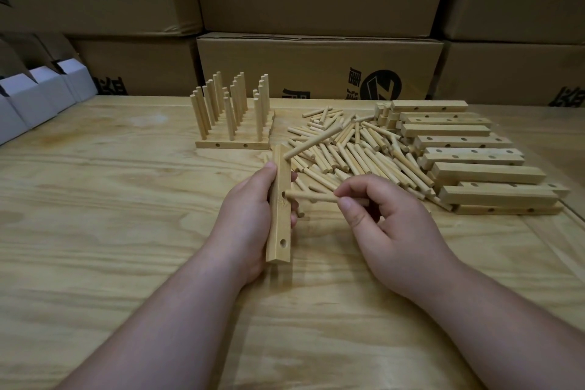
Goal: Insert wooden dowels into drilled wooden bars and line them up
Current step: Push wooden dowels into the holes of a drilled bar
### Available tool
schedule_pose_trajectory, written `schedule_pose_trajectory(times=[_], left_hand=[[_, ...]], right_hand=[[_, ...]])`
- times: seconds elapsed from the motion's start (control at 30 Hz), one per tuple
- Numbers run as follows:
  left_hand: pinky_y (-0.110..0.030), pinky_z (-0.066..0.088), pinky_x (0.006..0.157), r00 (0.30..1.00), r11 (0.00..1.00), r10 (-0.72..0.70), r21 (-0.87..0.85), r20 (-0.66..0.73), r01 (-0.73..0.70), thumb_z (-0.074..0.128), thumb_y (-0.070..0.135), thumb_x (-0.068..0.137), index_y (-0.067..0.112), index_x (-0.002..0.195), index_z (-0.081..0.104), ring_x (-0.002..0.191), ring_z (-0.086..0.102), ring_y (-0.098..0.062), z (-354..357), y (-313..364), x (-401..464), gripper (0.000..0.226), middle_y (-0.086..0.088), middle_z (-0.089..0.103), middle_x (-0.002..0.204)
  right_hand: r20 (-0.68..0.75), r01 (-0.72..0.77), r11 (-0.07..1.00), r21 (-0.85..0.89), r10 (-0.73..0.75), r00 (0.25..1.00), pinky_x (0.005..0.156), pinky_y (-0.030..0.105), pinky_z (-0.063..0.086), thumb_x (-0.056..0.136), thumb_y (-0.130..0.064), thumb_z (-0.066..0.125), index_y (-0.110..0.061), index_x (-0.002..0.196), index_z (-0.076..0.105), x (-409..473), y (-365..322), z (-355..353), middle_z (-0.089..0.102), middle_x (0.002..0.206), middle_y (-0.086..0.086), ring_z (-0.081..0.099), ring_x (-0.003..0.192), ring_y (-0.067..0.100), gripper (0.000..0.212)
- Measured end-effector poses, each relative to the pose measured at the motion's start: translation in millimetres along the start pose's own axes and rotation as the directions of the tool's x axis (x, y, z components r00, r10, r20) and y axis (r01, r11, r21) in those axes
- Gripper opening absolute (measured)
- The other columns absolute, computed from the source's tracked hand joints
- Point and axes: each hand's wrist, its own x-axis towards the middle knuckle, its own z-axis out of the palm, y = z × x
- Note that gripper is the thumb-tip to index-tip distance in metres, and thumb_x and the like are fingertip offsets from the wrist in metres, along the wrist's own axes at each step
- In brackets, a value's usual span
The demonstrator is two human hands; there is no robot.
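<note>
Plywood table (pixel 126 231) fills the near field, pale grain, both bare forearms reaching in from the bottom edge; left hand (pixel 250 215) is wrapped around a drilled wooden bar (pixel 280 209), bar held lengthwise pointing away from the person, near end just above the table, one empty hole visible close to that end; far end of the bar carries a dowel already seated (pixel 313 142), sticking out to the right at a slant over the pile; right hand (pixel 389 215) pinches a second dowel (pixel 311 197) between thumb and fingertips, dowel roughly level, its left tip at the bar's middle hole; cannot tell whether the tip is in the hole or only touching; just past the hands, loose dowel pile (pixel 357 149) lies spread on the table, centre-right; right of the pile, stack of undrilled-side and drilled bars (pixel 468 155), laid crosswise in rough layers, holes showing on several; left of the pile and further back, finished bars (pixel 232 144) stand side by side with dowels upright in rows; white folded cartons (pixel 41 95) at the far left table edge; brown cardboard boxes (pixel 316 9) with black print stacked as a wall behind the table.
</note>
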Motion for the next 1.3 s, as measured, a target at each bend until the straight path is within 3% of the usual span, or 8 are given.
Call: schedule_pose_trajectory(times=[0.13, 0.43, 0.77, 1.3], left_hand=[[-0.023, 0.044, 0.04, 1.0, 1.0, 0.014, 0.019, -0.004, -0.014, 0.049, 0.044, 0.103, 0.013, 0.095, 0.076, 0.042, 0.052, -0.015, 0.4, -0.8, 0.0, 0.042, -0.005, 0.058, 0.056], [-0.022, 0.044, 0.04, 0.998, 0.994, 0.06, 0.088, -0.003, -0.06, 0.05, 0.044, 0.103, 0.014, 0.091, 0.075, 0.043, 0.054, -0.012, 2.5, -2.0, -1.1, 0.041, -0.004, 0.06, 0.057], [-0.02, 0.042, 0.038, 0.992, 0.976, 0.123, 0.18, 0.024, -0.126, 0.053, 0.045, 0.102, 0.019, 0.08, 0.074, 0.044, 0.055, -0.008, 4.6, -2.8, -5.9, 0.04, 0.001, 0.062, 0.057], [-0.021, 0.044, 0.041, 0.986, 0.961, 0.164, 0.221, 0.027, -0.166, 0.05, 0.046, 0.103, 0.037, 0.074, 0.073, 0.045, 0.055, -0.006, 6.3, -1.6, -9.7, 0.039, 0.009, 0.061, 0.055]], right_hand=[[-0.006, 0.056, 0.998, -0.005, -0.056, 0.998, 0.071, 0.012, 0.043, 0.093, -0.02, 0.06, -0.028, 0.1, 0.068, 0.1, -2.6, -0.4, 0.061, 0.089, -0.017, 0.058, 0.087, 0.009, 0.013], [-0.046, 0.078, 0.997, 0.003, -0.078, 0.996, 0.069, 0.024, 0.045, 0.092, -0.02, 0.059, -0.024, 0.097, 0.07, 1.7, -2.0, -0.3, 0.06, 0.085, -0.009, 0.057, 0.081, 0.013, 0.012], [-0.048, 0.101, 0.995, -0.019, -0.102, 0.994, 0.068, 0.026, 0.046, 0.092, -0.017, 0.061, -0.018, 0.098, 0.072, 1.8, -2.4, -1.3, 0.059, 0.081, -0.008, 0.057, 0.078, 0.013, 0.013], [-0.024, 0.015, 0.999, -0.046, -0.016, 1.0, 0.073, 0.006, 0.044, 0.092, -0.02, 0.07, -0.026, 0.098, 0.077, 1.4, -3.5, -3.0, 0.069, 0.085, -0.023, 0.063, 0.087, -0.002, 0.012]])
